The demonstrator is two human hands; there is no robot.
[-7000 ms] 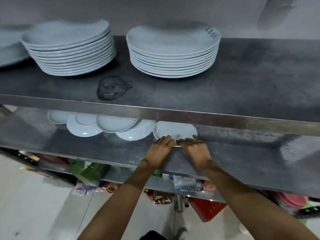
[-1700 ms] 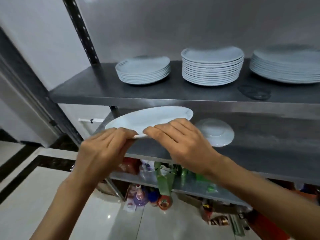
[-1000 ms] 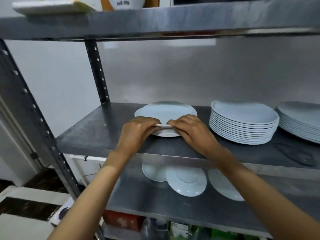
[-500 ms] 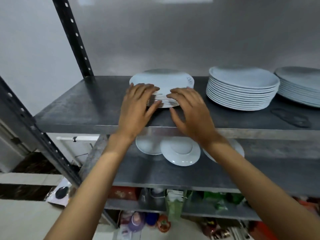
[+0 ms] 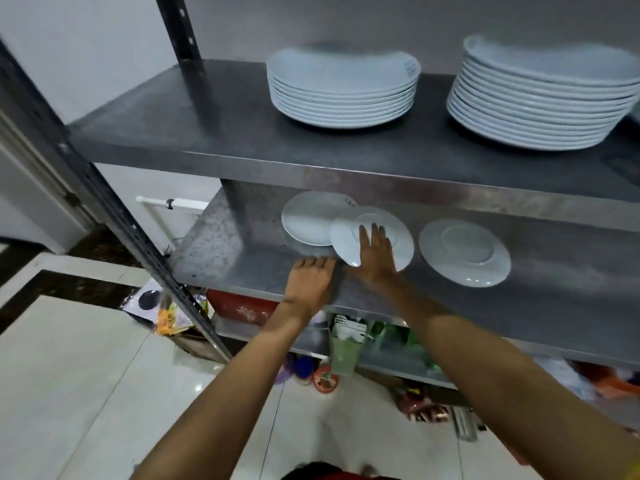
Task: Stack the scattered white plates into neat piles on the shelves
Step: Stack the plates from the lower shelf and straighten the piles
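Both hands have dropped from the top pile (image 5: 341, 90) to the middle shelf (image 5: 554, 271). Right hand (image 5: 375, 259) lies flat, fingers spread, on an upturned plate (image 5: 398, 237) that overlaps another plate (image 5: 308, 220). Left hand (image 5: 311, 280) rests open on the shelf, fingertips at the plate's left rim, gripping nothing.

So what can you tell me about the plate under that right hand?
The plate is round, white and glossy, ceramic by the look of it. It lies upside down, its raised foot ring facing up, on the lower steel shelf. Its left edge overlaps another white plate; a third plate lies apart to its right. The right hand rests flat on it, fingers spread over the ring. The left hand is beside its near edge.
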